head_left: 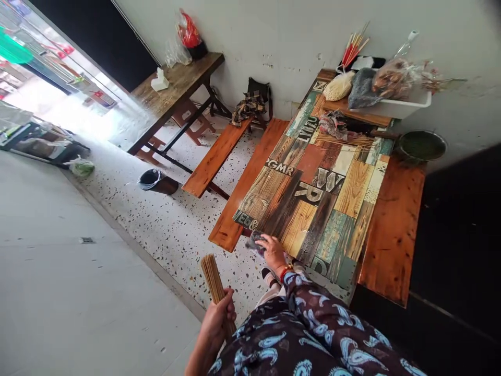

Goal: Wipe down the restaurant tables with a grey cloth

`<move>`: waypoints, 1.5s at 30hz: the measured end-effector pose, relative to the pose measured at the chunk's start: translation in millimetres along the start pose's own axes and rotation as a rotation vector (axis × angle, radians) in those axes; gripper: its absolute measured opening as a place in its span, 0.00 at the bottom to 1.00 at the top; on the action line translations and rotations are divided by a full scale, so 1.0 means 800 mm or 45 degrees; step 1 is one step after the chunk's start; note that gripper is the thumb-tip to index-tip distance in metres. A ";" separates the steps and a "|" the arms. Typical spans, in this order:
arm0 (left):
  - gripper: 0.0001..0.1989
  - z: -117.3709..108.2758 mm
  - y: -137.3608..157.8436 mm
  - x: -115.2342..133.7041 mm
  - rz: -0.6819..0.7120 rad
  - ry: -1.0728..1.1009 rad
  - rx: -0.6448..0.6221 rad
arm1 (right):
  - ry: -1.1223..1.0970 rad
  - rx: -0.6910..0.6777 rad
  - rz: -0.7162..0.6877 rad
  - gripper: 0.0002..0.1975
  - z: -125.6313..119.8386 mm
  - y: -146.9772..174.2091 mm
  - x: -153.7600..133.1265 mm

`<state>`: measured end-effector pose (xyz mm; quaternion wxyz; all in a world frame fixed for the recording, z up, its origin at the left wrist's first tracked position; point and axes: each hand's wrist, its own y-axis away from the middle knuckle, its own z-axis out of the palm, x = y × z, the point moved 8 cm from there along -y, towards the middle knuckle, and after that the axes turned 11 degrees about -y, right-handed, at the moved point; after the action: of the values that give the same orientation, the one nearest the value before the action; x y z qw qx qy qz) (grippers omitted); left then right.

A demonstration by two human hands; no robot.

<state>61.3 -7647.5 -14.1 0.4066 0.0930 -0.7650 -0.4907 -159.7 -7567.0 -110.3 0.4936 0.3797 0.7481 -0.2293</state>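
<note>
In the head view, my left hand [219, 316] is wrapped round a thick bundle of thin bamboo skewers [211, 274], held upright at a slant over the floor. Its lower end is hidden by my hand and sleeve. My right hand [273, 251] is at the near left corner of the wood-print table [282, 209], gripping a dark grey rag [256, 239] that hangs at the edge. More thin skewers [354, 142] lie spread on the far part of the tabletop, beside a crumpled patterned cloth [336, 125].
A white bin [407, 107] piled with bags stands at the table's far end. A round dark pan [422, 145] juts over the right bench [395, 230]. Two orange benches [225, 235] run along the left side. A black trash bin [158, 183] stands on the speckled floor.
</note>
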 end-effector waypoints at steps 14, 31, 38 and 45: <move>0.33 -0.013 -0.003 -0.021 -0.015 0.124 0.096 | 0.523 0.419 -0.037 0.34 -0.315 0.051 0.186; 0.31 0.037 0.026 0.001 0.046 0.132 0.063 | -0.603 -0.117 0.120 0.32 -0.158 0.006 0.034; 0.30 0.054 0.018 -0.010 0.021 0.131 0.030 | -0.011 0.425 0.207 0.33 -0.419 -0.072 0.168; 0.30 0.082 0.020 -0.009 -0.042 0.078 0.058 | 0.432 0.086 -0.004 0.34 -0.303 -0.088 0.152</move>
<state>23.2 -7591.6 -17.3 0.4195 0.1299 -0.7614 -0.4769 -379.4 -7393.9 -124.8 0.3468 0.4281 0.8132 -0.1876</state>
